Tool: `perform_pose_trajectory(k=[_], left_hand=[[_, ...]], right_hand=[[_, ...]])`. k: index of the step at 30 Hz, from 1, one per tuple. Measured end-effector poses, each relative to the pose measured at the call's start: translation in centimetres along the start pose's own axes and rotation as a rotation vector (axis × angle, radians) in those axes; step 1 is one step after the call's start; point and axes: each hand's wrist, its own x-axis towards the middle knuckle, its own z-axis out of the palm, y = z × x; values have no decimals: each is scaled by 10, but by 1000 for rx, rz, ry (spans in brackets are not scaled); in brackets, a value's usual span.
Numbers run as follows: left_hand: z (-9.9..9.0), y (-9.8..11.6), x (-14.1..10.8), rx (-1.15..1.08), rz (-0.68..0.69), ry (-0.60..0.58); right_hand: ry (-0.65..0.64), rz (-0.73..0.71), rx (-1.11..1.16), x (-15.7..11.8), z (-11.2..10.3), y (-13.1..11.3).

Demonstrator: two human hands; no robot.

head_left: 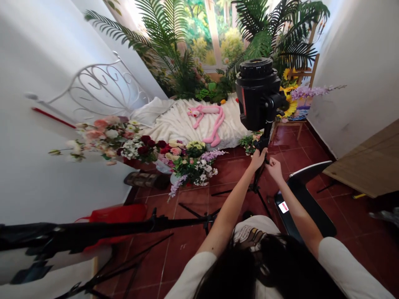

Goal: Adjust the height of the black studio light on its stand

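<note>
Clasping the stand (256, 182) below the black lamp (257, 97): left grip (257, 160) around it, right grip (274, 170) pinching its side

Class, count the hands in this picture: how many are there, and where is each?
2: the left hand grips the stand below the black light, and the right hand is curled at the stand, slightly lower. No other hand shows.
</note>
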Motion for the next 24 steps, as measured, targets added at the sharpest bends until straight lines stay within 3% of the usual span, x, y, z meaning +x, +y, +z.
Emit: perform_pose_trajectory(k=[3, 8, 13, 18, 24], left_hand=[[0, 1, -1, -14, -10, -5], [1, -2, -1, -41, -7, 6], [3, -11, 2, -121, -24, -8], [5, -21, 8, -141, -10, 14], [4, -26, 9, -127, -6, 43]], right_hand=[[36, -180, -264, 3, -12, -4], [124, -239, -53, 16, -3, -12], [4, -353, 48, 40, 13, -30], [-230, -324, 52, 71, 26, -48], [-151, -358, -116, 90, 38, -56]])
